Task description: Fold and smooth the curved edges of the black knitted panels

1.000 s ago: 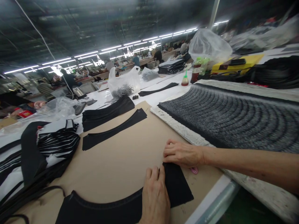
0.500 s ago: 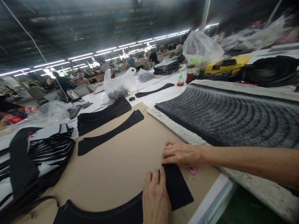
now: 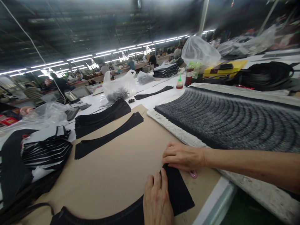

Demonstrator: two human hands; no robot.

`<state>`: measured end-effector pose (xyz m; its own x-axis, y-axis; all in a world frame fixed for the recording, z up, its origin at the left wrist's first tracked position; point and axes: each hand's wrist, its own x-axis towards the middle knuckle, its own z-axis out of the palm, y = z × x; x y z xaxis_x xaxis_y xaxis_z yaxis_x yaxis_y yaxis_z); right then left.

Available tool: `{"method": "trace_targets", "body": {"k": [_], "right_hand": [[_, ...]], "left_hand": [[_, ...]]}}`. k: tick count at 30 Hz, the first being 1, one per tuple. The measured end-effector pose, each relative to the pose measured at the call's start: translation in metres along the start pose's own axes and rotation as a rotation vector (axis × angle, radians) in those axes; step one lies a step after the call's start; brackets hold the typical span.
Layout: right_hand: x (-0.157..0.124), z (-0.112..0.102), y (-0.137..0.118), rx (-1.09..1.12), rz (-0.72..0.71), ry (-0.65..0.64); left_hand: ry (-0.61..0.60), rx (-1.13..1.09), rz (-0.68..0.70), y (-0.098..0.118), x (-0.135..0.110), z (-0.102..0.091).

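Note:
A curved black piece (image 3: 180,190), fabric or leather by its look, lies along the near edge of the tan board (image 3: 122,156). My left hand (image 3: 157,198) rests on it, fingers stretched out and pressing down close to the piece's upper edge. Just above, my right hand (image 3: 181,155) has its fingers curled and closed at the tip of that edge; the fingertips are partly hidden. A pink loop (image 3: 193,174), perhaps a small tool's handle, shows under the right hand. Farther up the board lie another curved black strip (image 3: 109,136) and a thicker black stack (image 3: 102,118).
A grey-black ribbed sheet (image 3: 225,118) on a pale slab stands to the right. Black-and-white pieces (image 3: 44,153) are heaped at left. Behind are a white plastic bag (image 3: 120,82), a green-capped bottle (image 3: 179,82), a yellow box (image 3: 225,68) and coiled black strips (image 3: 269,75).
The view has shifted slightly, so background things sit a little lower and more to the left. Both hands keep nearly the same place on the black piece.

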<state>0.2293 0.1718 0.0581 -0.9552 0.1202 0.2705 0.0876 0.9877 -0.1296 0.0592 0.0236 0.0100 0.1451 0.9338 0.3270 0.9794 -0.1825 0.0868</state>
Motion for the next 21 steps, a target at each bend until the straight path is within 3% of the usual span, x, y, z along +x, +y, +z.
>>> {"method": "trace_targets", "body": {"k": [7, 13, 21], "right_hand": [[0.0025, 0.0072, 0.0029, -0.067, -0.071, -0.013], [0.0011, 0.0045, 0.0001, -0.089, -0.076, -0.020], [-0.0050, -0.0002, -0.0038, -0.108, -0.077, -0.091]], "left_hand": [[0.006, 0.001, -0.010, 0.0004, 0.0006, 0.0056], [-0.036, 0.011, 0.021, 0.0001, 0.0012, 0.0021], [-0.001, 0.048, -0.003, 0.0048, -0.0044, 0.0101]]}}
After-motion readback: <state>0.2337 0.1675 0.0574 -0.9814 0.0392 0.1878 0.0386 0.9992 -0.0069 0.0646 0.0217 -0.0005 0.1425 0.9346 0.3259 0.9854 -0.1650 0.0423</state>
